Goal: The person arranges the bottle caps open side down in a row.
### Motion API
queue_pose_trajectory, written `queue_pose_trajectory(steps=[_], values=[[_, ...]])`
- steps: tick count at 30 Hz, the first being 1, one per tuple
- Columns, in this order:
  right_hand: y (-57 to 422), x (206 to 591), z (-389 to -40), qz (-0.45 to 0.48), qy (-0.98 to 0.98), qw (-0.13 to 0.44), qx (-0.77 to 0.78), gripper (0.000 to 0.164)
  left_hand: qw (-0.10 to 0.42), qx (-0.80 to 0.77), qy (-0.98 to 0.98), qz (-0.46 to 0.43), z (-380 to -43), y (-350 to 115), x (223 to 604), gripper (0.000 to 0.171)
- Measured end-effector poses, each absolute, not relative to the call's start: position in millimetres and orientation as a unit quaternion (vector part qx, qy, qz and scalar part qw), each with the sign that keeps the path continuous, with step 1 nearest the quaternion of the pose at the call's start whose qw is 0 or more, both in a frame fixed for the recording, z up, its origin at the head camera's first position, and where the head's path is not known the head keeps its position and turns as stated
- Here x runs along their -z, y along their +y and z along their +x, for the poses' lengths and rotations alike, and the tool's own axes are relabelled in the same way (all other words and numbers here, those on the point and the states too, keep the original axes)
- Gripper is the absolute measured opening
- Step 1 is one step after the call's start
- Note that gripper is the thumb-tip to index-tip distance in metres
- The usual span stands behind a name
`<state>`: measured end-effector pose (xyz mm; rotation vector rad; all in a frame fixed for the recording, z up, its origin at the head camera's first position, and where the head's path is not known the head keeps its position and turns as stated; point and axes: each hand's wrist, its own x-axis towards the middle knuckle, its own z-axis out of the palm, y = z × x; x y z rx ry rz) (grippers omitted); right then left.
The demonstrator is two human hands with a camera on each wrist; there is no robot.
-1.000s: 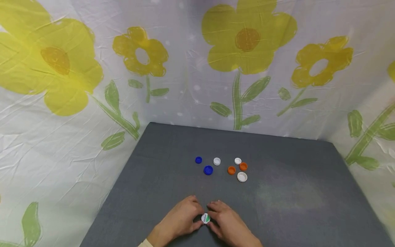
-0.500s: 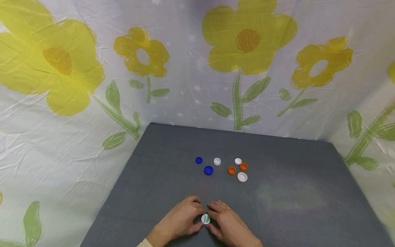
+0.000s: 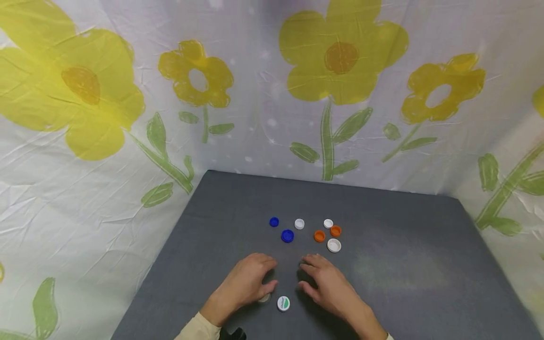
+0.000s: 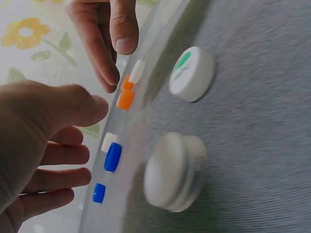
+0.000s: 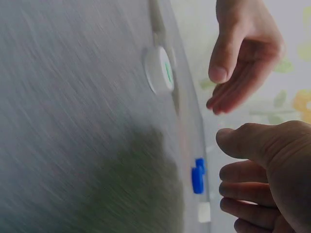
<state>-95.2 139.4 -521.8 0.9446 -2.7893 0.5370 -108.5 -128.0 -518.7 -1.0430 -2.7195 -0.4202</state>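
A white bottle cap with a green print (image 3: 283, 303) lies face up on the grey table, between and just nearer than my hands. My left hand (image 3: 248, 278) hovers over the table with its fingers loosely bent and nothing in its grasp. Partly hidden below its thumb is a second, pale cap (image 3: 264, 298); the left wrist view shows it as a larger white cap (image 4: 170, 170) with a ridged side. My right hand (image 3: 329, 283) is raised to the right of the printed cap, thumb and fingers apart, holding nothing.
Farther back lie two blue caps (image 3: 287, 236), a white cap (image 3: 299, 224) and, to their right, two orange caps (image 3: 319, 236) with a small white cap (image 3: 328, 224) and a larger white cap (image 3: 334, 245). A flower-printed curtain (image 3: 263, 94) borders the table. A black object (image 3: 233, 334) shows at the bottom edge.
Both hands have let go of the printed cap, lifted and moved forward and apart. The cap stays in place, and the pale cap by the left hand now shows.
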Motion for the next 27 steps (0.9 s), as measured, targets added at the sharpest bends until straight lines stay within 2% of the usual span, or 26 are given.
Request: queue_pose_trajectory(steps=[8,14,21,27], values=[[145,514,-125,0.335,-0.917,0.138,-0.167,0.039,0.144,0.137,-0.93,-0.31,-130,-125,514,0.04],[141,509,-143,0.34,-0.914,0.14,-0.172,0.037,0.162,0.134,-0.929,-0.304,-146,-119,514,0.037],[134,508,-161,0.329,-0.919,0.134,-0.173,0.036,0.146,0.132,-0.936,-0.292,-165,-113,518,0.027],[126,508,-174,0.343,-0.913,0.142,-0.17,0.035,0.125,0.132,-0.942,-0.281,-179,-107,521,0.027]])
